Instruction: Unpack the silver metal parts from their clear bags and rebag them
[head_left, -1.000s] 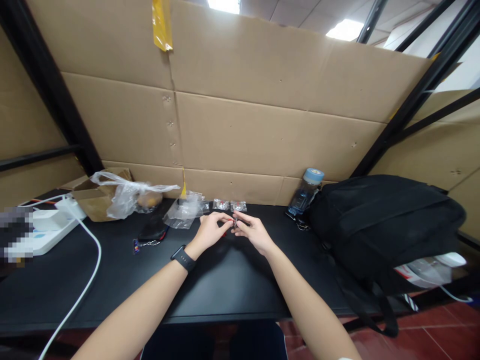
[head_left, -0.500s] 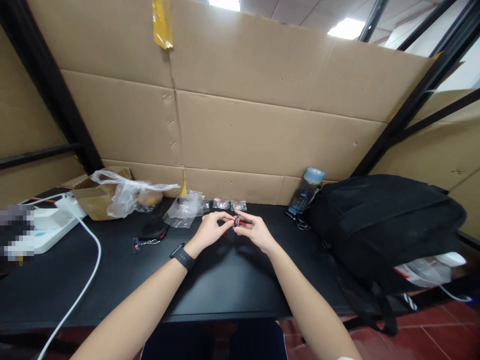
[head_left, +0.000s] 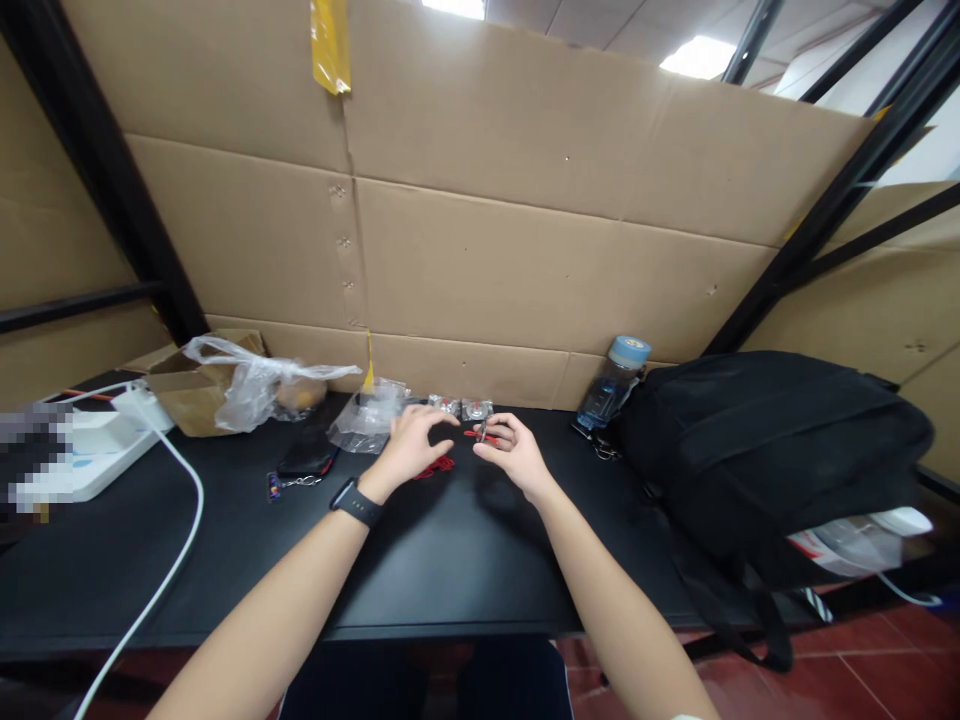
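My right hand (head_left: 514, 455) pinches a small round metallic piece (head_left: 482, 430) with a red cord (head_left: 471, 434) running through or beside it; its exact kind is too small to make out. To the left, my left hand (head_left: 414, 440) is apart from it, thumb and fingers spread with nothing between them. A bunch of red cords (head_left: 435, 467) lies on the black table just below the left fingers. Behind the hands, two small clear packets (head_left: 477, 409) with round contents rest near the cardboard wall. Beside my left hand lies a crumpled clear plastic bag (head_left: 367, 425).
Further left are a black pouch (head_left: 306, 452) with a key chain, a cardboard box (head_left: 196, 395), a knotted plastic bag (head_left: 251, 395) and a white power strip (head_left: 112, 465) with its cable. On the right stand a blue-lidded bottle (head_left: 611, 385) and a black backpack (head_left: 765, 450).
My left hand has let go of the small piece and drawn back to the left, its fingers opening. The right hand keeps the piece. More of the red cords now shows on the table.
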